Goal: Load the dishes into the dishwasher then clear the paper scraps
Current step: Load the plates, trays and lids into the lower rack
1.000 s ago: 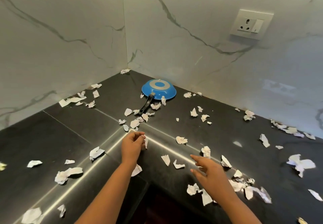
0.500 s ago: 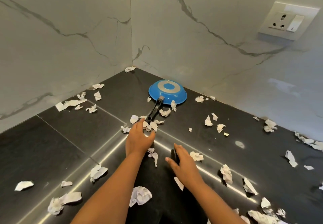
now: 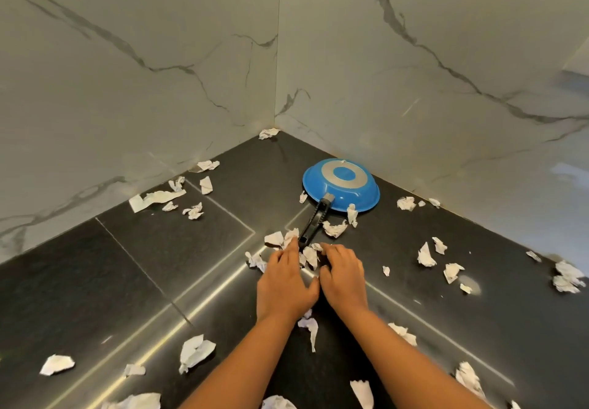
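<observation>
Torn white paper scraps (image 3: 310,255) litter the black counter (image 3: 165,249). A blue pan (image 3: 342,185) lies upside down near the wall corner, its black handle (image 3: 314,225) pointing toward me. My left hand (image 3: 283,278) and my right hand (image 3: 344,278) lie side by side just below the handle's end, with a small pile of scraps between them. The left fingers stretch forward and rest on the scraps. The right fingers curl down over the pile's right side, their tips hidden.
White marble walls (image 3: 191,58) meet in a corner behind the pan. More scraps lie at the left (image 3: 156,198), the right (image 3: 567,278) and near my forearms (image 3: 194,351). Shiny seams cross the counter.
The view moved closer to the corner. My right hand swept left across the counter and now lies beside my left hand, which moved forward to the scraps at the handle's end.
</observation>
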A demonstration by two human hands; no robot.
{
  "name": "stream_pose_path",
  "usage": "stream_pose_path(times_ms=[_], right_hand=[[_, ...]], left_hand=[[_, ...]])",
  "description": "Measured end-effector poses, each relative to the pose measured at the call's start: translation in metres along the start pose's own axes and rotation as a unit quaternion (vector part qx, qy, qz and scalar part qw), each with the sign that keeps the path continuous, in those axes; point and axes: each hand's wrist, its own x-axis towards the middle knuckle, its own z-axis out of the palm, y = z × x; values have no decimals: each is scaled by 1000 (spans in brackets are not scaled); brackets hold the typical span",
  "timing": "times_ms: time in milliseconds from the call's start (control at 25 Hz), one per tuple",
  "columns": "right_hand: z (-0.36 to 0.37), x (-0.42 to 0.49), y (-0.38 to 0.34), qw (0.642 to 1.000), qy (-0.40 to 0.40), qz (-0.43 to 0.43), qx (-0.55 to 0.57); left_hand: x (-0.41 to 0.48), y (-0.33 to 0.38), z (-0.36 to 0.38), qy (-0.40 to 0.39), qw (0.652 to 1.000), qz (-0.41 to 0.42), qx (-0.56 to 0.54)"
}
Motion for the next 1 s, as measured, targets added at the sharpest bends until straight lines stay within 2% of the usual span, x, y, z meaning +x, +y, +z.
stream_pose_path(times_ms=[160,400,640,840,1000], right_hand=[[6,34,-2,996,45,71,-18],[13,63,-10,985,27,126,-111],[10,62,-12,983,78,150,-67],[0,54,-16,970,22,228,-78],[-27,33,-18,954,-77,286,-48]], left_hand=[[2,0,3,-11,999,33,11],[0,-1,0,0,999,48,-16],[-2,4,-11,-16,998,51,-38],[-3,5,-11,-39,998,39,-28],[0,1,-10,-41,997,30,-49]])
